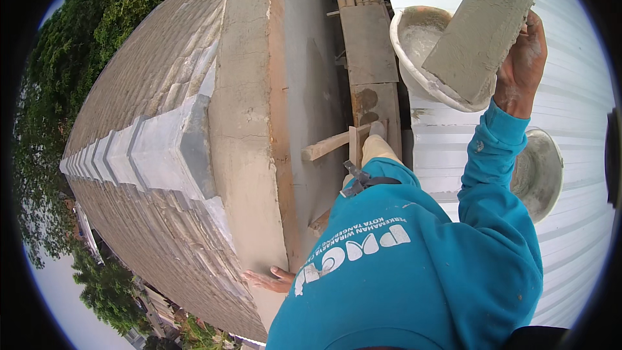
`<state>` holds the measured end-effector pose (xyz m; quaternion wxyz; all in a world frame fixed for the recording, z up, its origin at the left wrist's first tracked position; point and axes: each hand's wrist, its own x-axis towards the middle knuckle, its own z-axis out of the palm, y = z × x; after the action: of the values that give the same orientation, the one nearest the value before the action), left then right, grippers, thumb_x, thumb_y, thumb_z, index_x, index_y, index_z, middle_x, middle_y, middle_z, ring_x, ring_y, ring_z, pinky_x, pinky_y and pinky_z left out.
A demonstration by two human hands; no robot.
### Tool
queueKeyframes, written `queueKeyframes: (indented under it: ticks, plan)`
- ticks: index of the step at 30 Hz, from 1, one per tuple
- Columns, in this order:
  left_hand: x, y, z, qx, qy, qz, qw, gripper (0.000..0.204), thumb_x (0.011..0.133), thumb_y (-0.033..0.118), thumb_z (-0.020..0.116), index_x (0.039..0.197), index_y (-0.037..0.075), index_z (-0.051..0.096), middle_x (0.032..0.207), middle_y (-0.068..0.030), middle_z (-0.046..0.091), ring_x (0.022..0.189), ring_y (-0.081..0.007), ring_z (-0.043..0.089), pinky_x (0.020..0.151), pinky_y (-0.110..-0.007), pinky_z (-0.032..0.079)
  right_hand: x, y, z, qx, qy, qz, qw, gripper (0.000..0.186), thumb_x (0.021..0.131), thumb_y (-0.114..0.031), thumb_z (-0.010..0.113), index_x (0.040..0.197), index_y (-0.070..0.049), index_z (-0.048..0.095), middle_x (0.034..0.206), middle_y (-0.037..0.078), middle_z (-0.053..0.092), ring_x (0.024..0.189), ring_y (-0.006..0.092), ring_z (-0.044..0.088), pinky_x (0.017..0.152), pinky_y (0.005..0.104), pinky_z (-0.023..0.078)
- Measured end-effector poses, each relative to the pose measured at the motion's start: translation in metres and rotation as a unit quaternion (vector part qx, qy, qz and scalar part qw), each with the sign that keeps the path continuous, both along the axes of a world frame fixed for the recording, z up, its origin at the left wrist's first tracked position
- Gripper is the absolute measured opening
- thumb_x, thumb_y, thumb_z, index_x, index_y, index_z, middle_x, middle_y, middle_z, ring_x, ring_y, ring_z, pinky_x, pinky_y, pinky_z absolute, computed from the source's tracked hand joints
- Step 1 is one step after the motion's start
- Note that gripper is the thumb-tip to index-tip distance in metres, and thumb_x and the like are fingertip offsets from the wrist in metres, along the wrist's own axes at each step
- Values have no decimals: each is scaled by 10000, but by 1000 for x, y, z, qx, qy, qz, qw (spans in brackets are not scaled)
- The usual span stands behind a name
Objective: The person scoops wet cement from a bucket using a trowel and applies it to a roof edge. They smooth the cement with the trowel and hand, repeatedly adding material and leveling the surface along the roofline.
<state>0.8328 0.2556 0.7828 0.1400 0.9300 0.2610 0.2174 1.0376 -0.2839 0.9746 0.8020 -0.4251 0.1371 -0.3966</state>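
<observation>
In my right hand (523, 65) is a long rectangular plastering float (486, 29), its broad face coated with grey mortar. I grip it from behind, so its handle is hidden. The float is raised and tilted, overlapping the white bucket (405, 65), which has wet mortar smeared inside. My left hand (269, 279) lies with its fingers stretched out on the plastered ledge (249, 155) along the wall top, holding nothing.
A second mortar-stained bucket (547, 172) stands on the white corrugated roof (447, 149). Below me runs a narrow plank walkway (369, 39), with loose wooden battens (334, 146) across it. A tiled roof (146, 84) with a pale ridge (162, 142) slopes away left.
</observation>
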Motion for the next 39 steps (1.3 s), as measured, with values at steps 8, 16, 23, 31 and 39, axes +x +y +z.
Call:
queueKeyframes:
  ticks: [8, 16, 23, 31, 39]
  plan:
    - [-8, 10, 3, 80, -5, -30, 996, 691, 992, 514, 374, 1480, 25, 350, 1529, -210, 319, 1410, -385, 293, 1160, -500, 232, -51, -50, -27, 0, 73, -108, 991, 427, 947, -251, 479, 1213, 80, 520, 1169, 202, 604, 1110, 310, 582, 982, 436, 472]
    - [-8, 10, -8, 87, -45, -39, 994, 670, 992, 525, 399, 1444, 31, 424, 1497, -208, 379, 1379, -395, 349, 1135, -514, 269, -77, -47, -31, -33, 115, -161, 980, 477, 951, -291, 496, 1273, 57, 446, 1224, 201, 525, 1136, 308, 520, 968, 444, 426]
    - [-9, 7, -4, 72, -27, -55, 995, 676, 999, 509, 372, 1433, -7, 416, 1494, -229, 371, 1390, -395, 335, 1149, -529, 210, -96, -44, -45, 29, 98, -103, 989, 521, 943, -326, 506, 1270, 77, 459, 1253, 199, 522, 1164, 310, 511, 1010, 448, 394]
    - [-14, 9, -2, 65, 22, -36, 997, 735, 996, 547, 305, 1448, -27, 377, 1526, -217, 325, 1420, -371, 300, 1190, -533, 105, -87, -13, -63, 27, 107, -52, 992, 466, 929, -305, 543, 1228, 51, 513, 1207, 186, 571, 1160, 298, 514, 1013, 437, 385]
    - [-16, 10, -3, 86, 18, -36, 996, 653, 1016, 482, 310, 1446, -2, 396, 1523, -172, 355, 1427, -328, 299, 1193, -495, 137, -80, 14, -66, 30, 96, -20, 995, 419, 921, -283, 566, 1212, 13, 509, 1179, 142, 566, 1135, 272, 517, 1001, 432, 381]
